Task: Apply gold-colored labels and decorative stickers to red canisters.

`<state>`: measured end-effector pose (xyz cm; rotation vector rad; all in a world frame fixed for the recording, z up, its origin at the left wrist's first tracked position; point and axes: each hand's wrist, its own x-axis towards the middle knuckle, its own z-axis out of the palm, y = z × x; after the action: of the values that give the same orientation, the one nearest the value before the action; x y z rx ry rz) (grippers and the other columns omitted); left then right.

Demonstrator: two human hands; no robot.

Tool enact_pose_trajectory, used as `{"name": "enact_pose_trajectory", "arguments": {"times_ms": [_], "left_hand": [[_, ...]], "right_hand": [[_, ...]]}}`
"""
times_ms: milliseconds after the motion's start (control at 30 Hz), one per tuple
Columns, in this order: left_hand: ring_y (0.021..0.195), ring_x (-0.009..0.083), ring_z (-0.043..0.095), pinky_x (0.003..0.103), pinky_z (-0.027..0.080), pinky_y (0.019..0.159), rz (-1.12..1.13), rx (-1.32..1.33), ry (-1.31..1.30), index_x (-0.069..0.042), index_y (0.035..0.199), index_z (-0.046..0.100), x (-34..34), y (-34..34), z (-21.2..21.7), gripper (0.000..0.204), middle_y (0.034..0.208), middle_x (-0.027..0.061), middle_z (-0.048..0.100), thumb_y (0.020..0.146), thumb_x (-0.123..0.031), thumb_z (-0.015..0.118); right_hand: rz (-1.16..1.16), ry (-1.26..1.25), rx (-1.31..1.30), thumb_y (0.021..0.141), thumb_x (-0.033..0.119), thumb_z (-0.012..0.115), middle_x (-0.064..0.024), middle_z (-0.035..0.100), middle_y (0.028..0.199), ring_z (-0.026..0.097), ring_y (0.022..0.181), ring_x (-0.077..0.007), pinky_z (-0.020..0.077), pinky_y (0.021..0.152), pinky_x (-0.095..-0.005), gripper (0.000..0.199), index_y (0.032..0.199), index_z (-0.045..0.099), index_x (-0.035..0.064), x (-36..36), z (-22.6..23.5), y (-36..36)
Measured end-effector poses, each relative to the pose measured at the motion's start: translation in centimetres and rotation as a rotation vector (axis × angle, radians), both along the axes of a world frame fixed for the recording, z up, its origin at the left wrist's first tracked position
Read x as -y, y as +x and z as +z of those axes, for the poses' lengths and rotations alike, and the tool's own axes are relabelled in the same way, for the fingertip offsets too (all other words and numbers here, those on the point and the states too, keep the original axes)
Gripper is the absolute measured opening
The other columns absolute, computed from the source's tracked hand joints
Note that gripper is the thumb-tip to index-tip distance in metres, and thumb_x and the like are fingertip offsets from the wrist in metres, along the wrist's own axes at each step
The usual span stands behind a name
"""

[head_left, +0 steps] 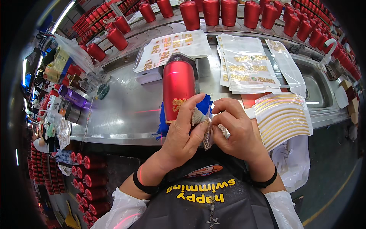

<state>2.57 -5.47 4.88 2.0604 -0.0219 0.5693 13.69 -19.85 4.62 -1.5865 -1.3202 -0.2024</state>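
The red metal bottle [178, 88] lies on its side on the steel worktable [126, 114], resting on a blue cloth [164, 124], base toward the person, with a gold decal already on its lower body. It looks rigid and smooth, probably light if empty, and its glossy curved wall would likely roll or slip; the cloth under it seems to steady it, and a grip around the body would be the safe one.

Just right of the bottle lies a sheet of curved gold strips [282, 118], and beyond the bottle lie flat sheets of gold decals [246, 65].

Right at the bottle's base, the left hand [185, 131] is curled, its thumb and forefinger pinching a small transfer sticker [206, 133], forefinger tip touching the bottle's decal. The right hand [236, 129] is also curled, its fingertips nipped on the same sticker's edge. The sticker looks thin, limp and easily creased, best held by its margins.
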Motion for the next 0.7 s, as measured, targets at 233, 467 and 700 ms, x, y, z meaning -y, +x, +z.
{"name": "enact_pose_trajectory", "arguments": {"times_ms": [233, 467, 700], "left_hand": [[0.088, 0.0143, 0.056, 0.029, 0.047, 0.081, -0.074, 0.027, -0.179, 0.000, 0.144, 0.031, 0.5, -0.4, -0.2, 0.058, 0.107, 0.0107, 0.055, 0.092, -0.005, 0.056], [0.096, 0.0084, 0.049, 0.023, 0.041, 0.087, -0.098, -0.143, -0.399, -0.003, 0.146, 0.027, 0.5, -0.6, 0.6, 0.061, 0.111, 0.0038, 0.048, 0.089, 0.005, 0.047], [0.091, 0.0104, 0.055, 0.025, 0.044, 0.087, -0.183, -0.084, -0.427, -0.002, 0.144, 0.031, 1.3, 0.9, 1.4, 0.061, 0.100, 0.0063, 0.058, 0.087, 0.008, 0.048]], "right_hand": [[0.004, 0.019, -0.005, 0.065, -0.005, 0.066, -0.0137, 0.055, 0.093, 0.056, 0.091, -0.0346, 0.0478, 0.080, -0.0405, 0.019, 0.079, 0.054, 0.0008, -0.2, -0.6, 0.3], [0.013, -0.097, -0.150, 0.070, -0.002, 0.066, -0.0143, 0.056, 0.098, 0.056, 0.095, -0.0346, 0.0476, 0.083, -0.0410, 0.017, 0.086, 0.058, -0.0001, 0.5, -0.2, 0.3], [0.036, 0.003, -0.279, 0.081, -0.001, 0.066, -0.0122, 0.058, 0.100, 0.060, 0.093, -0.0277, 0.0483, 0.081, -0.0348, 0.010, 0.088, 0.061, 0.0035, 4.5, -1.1, 3.0]]}}
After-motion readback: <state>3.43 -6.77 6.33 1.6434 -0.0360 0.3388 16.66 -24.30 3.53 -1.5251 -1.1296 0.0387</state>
